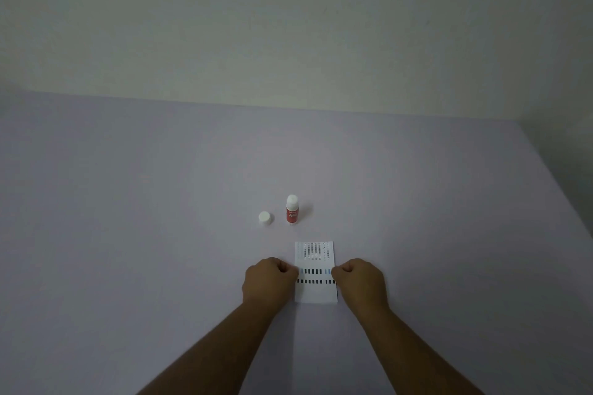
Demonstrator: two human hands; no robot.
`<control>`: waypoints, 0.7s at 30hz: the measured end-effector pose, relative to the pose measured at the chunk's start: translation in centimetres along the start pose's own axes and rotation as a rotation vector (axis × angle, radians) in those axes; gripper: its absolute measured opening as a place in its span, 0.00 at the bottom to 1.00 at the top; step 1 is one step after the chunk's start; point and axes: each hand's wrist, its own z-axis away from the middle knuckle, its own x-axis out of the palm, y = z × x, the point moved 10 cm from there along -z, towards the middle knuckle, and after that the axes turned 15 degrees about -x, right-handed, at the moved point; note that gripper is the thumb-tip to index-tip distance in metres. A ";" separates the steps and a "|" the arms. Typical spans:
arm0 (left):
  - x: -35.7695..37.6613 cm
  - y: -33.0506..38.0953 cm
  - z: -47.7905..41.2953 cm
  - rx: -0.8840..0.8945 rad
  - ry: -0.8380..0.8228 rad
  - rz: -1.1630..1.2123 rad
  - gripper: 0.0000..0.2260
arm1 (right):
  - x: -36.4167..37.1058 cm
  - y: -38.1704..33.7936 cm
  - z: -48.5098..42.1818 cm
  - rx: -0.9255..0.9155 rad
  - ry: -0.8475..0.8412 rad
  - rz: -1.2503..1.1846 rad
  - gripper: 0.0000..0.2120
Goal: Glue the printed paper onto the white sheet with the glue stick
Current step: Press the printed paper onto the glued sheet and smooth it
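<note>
A small printed paper (pixel 315 260) with rows of black and blue marks lies flat on the table, close in front of me. My left hand (pixel 268 282) is curled at its left edge, fingertips touching the paper. My right hand (pixel 361 282) is curled at its right edge in the same way. I cannot tell a separate white sheet apart from the printed paper; only a blank white strip shows along its near end. The red glue stick (pixel 292 211) stands upright beyond the paper, uncapped. Its white cap (pixel 265 218) sits on the table to its left.
The pale lilac table (pixel 128 218) stretches wide on the left and far sides. Its right edge (pixel 558 183) slants down along the right, and a plain wall stands behind the far edge.
</note>
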 end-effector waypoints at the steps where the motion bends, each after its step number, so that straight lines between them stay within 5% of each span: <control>1: 0.0 0.0 0.0 -0.001 0.000 0.000 0.10 | 0.0 0.0 0.0 -0.001 -0.004 0.004 0.17; 21: 0.2 0.0 -0.6 -0.028 0.023 -0.059 0.08 | 0.1 -0.2 0.0 0.054 -0.020 0.014 0.22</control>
